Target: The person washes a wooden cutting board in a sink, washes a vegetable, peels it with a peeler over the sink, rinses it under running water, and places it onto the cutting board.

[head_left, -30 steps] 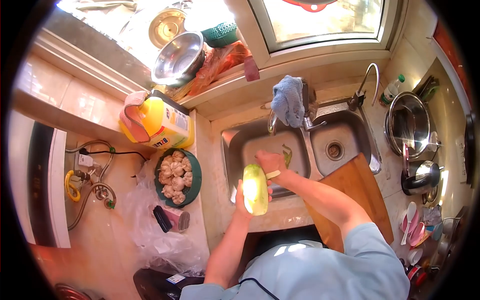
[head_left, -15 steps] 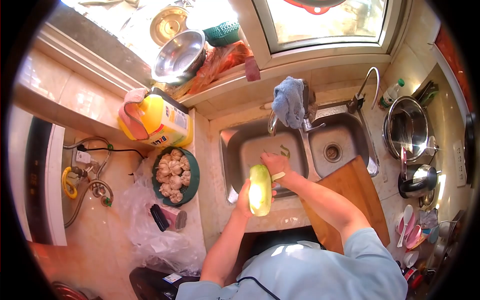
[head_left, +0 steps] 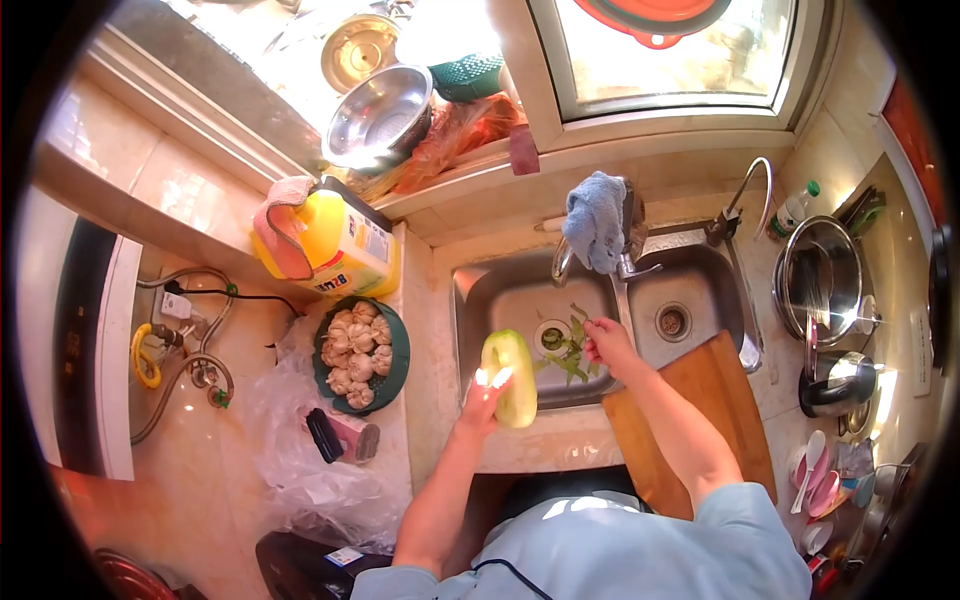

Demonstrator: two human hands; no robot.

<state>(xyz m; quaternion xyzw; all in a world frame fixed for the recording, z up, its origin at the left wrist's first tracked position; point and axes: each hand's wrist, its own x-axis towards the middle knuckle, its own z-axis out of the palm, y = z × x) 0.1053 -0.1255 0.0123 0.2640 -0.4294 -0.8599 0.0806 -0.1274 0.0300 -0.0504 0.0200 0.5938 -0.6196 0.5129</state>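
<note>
My left hand point(head_left: 484, 402) is closed around a pale green, mostly peeled gourd point(head_left: 514, 385), held slanting over the front left edge of the large sink basin point(head_left: 490, 288). To its right, over the same basin, my right hand point(head_left: 609, 345) has its fingers pressed together. A green strip shows right at those fingertips; whether it is held, or something else is hidden in the fingers, I cannot make out. Several green peel strips point(head_left: 568, 362) lie in the basin around its drain.
A wooden cutting board point(head_left: 690, 420) overlaps the small basin's front edge. The tap, draped with a blue cloth point(head_left: 594, 220), stands behind. On the left are a green basket point(head_left: 400, 370) of garlic bulbs and a yellow jug point(head_left: 325, 245). Metal bowls point(head_left: 820, 275) stand at right.
My right hand has moved off the gourd's far end, to the right and slightly nearer. The gourd has turned a little in my left hand. More peel strips and the drain now show.
</note>
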